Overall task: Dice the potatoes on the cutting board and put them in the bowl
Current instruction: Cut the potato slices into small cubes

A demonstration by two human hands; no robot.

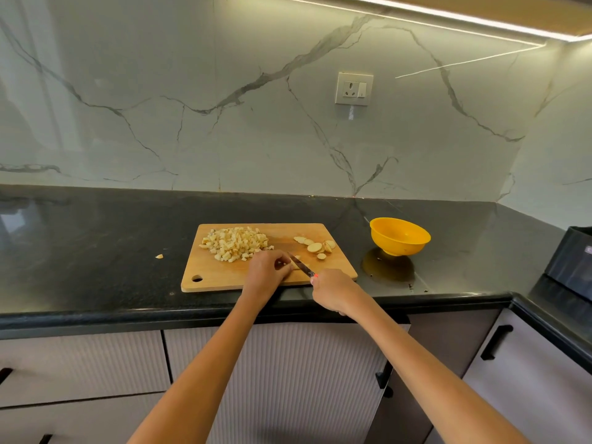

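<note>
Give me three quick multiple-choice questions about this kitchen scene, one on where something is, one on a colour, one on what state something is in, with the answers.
1. Where does the pile of diced potato lie?
A. On the left part of the cutting board
B. In the bowl
C. On the counter beside the board

2. What colour is the bowl?
A. White
B. Yellow
C. Green

3. What is the right hand doing?
A. Resting open on the counter
B. Lifting the bowl
C. Gripping the knife

Answers: 1 A, the cubes sit heaped on the board's left part. 2 B, the bowl to the right of the board is plainly yellow. 3 C, its fingers curl round the handle while the left hand steadies a potato piece at the blade.
</note>
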